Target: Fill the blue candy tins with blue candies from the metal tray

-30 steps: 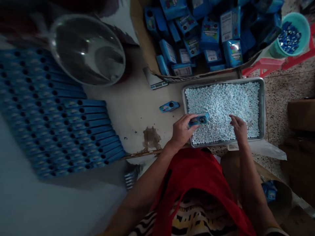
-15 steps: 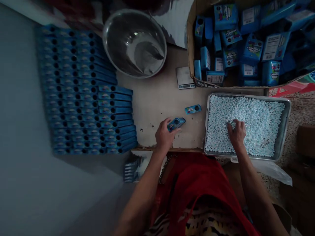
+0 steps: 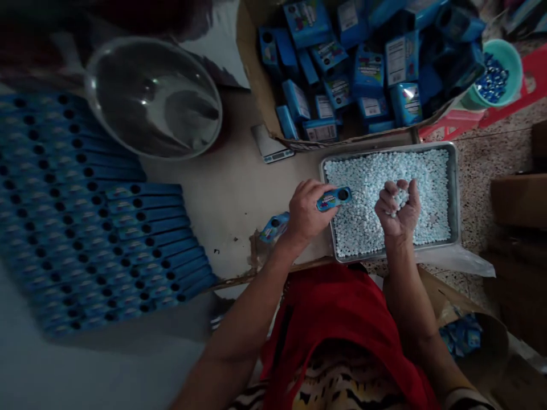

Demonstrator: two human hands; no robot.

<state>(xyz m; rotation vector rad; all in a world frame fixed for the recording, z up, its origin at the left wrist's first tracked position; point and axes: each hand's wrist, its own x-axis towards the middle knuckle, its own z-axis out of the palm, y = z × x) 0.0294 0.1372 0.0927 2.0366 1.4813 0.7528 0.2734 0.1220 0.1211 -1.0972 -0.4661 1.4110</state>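
My left hand (image 3: 308,209) is closed round a small blue box (image 3: 334,198) with a dark round spot on its face, held beside the left edge of the metal tray (image 3: 455,193). Pale blue and white candies (image 3: 363,222) fill the tray. Above them my right hand (image 3: 397,209) is turned palm up, its fingers curled round several of the candies. A second blue box (image 3: 274,226) lies on the table, left of and partly behind my left hand.
Rows of blue boxes (image 3: 85,228) cover the left side. A metal bowl (image 3: 154,97), a small scale (image 3: 271,145) and a cardboard box (image 3: 252,74) of blue packs stand at the back. A teal tub (image 3: 517,74) is at the far right.
The view has shifted. My left hand has let go of one blue box and taken up the other, next to the tray. My right hand has lifted out of the candies, holding some.
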